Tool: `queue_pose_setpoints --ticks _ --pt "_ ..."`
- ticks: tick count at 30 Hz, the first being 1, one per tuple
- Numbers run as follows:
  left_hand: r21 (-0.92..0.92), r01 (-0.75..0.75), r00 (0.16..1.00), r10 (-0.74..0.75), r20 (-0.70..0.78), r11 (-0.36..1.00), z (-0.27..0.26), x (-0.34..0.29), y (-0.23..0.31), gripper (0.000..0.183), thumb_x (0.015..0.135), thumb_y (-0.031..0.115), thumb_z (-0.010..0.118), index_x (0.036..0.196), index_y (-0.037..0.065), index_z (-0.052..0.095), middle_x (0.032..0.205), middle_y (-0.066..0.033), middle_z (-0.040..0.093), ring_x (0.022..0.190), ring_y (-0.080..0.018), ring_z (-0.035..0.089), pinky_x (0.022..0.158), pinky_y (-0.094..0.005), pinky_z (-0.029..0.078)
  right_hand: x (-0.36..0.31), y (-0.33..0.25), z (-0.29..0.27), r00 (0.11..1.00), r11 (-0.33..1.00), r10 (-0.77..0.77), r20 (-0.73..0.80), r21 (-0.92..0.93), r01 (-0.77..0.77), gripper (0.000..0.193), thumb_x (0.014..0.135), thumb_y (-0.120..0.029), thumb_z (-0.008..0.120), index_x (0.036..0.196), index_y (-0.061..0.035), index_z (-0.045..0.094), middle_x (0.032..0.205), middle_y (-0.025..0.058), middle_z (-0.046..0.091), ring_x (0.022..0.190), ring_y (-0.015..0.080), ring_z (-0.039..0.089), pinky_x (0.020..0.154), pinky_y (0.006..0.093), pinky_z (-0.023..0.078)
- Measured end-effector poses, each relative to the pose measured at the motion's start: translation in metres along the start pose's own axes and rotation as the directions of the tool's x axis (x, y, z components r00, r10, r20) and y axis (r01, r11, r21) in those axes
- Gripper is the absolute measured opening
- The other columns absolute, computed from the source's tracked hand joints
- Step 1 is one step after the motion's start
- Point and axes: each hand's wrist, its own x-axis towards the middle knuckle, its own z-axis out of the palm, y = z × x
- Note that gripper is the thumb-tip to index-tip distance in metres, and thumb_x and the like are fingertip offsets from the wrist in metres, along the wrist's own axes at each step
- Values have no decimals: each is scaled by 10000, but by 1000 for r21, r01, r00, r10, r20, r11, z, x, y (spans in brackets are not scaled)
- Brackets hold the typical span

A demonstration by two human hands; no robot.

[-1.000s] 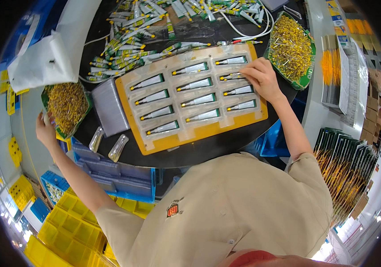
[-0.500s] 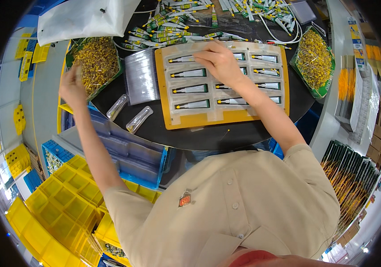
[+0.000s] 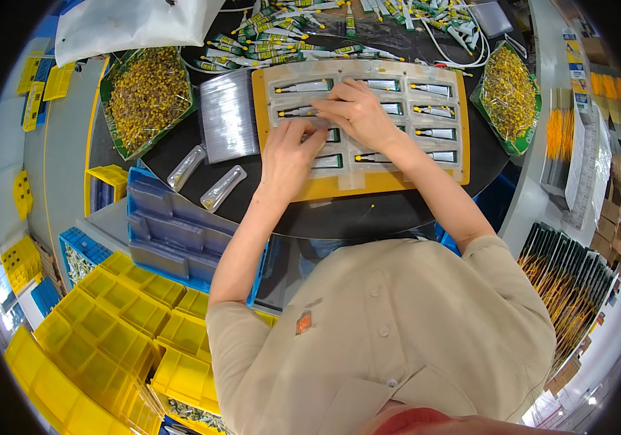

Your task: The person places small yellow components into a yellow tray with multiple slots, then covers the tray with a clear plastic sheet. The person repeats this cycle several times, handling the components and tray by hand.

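An orange board (image 3: 394,176) with clear plastic pockets lies on the black table; each visible pocket holds a small silver tube with a yellow tip. My left hand (image 3: 286,157) rests over the lower left pockets, its fingertips pinched together; anything between them is hidden. Close by, my right hand (image 3: 361,116) is closed too, its fingertips at the right end of a tube (image 3: 296,112) in the second row. Whether it grips that tube is hidden. Part of another tube (image 3: 328,161) shows beside my left hand.
A tray of small yellow-tipped pieces (image 3: 149,94) stands left of the board, a similar tray (image 3: 507,101) right. Loose tubes (image 3: 274,47) are piled behind. Clear plastic sheets (image 3: 229,116) and two clear plastic shells (image 3: 223,190) lie at the left. Yellow bins (image 3: 118,312) stand lower left.
My left hand has moved from the left tray of yellow-tipped pieces over to the board. My right hand has shifted down from the top row towards the second row.
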Motion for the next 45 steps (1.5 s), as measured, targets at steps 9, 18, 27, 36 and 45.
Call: queue_pose_setpoints --ticks 9,18,27,36,45 --pt "-39 24 999 -25 -28 999 -8 -38 23 395 731 5 715 1108 113 753 900 -29 597 874 -229 588 764 -360 447 -63 3 -70 978 992 122 -168 22 -120 218 807 -85 787 1023 -61 775 802 52 616 731 221 560 677 338 456" --pt "-43 161 985 -164 -59 986 -23 -68 46 404 757 31 746 1159 75 742 768 -56 542 760 -244 545 718 -373 425 -94 -3 -79 991 993 117 -66 19 -116 154 819 -86 769 971 -61 768 780 54 591 748 237 542 703 363 434" --pt "-240 197 975 -165 148 950 -8 -105 95 398 762 17 750 1159 45 740 683 -97 510 653 -274 529 643 -373 436 -115 -23 -76 988 986 151 -34 74 -149 149 828 -134 764 967 -79 773 787 38 573 787 232 556 728 370 429" --pt "44 -99 989 94 112 994 -3 -25 36 547 713 -24 688 1217 182 742 856 -31 563 832 -231 543 745 -356 471 -88 9 -74 995 995 101 -26 -25 -102 183 820 -141 770 991 -76 777 796 52 576 792 245 547 750 376 462" --pt "203 87 986 -114 124 975 4 -14 22 523 915 331 642 1397 136 586 1299 -114 528 1182 -340 471 1024 -495 359 -57 34 -68 993 991 49 -111 -121 -62 232 821 -116 767 1053 -97 774 805 38 570 797 226 530 756 358 450"
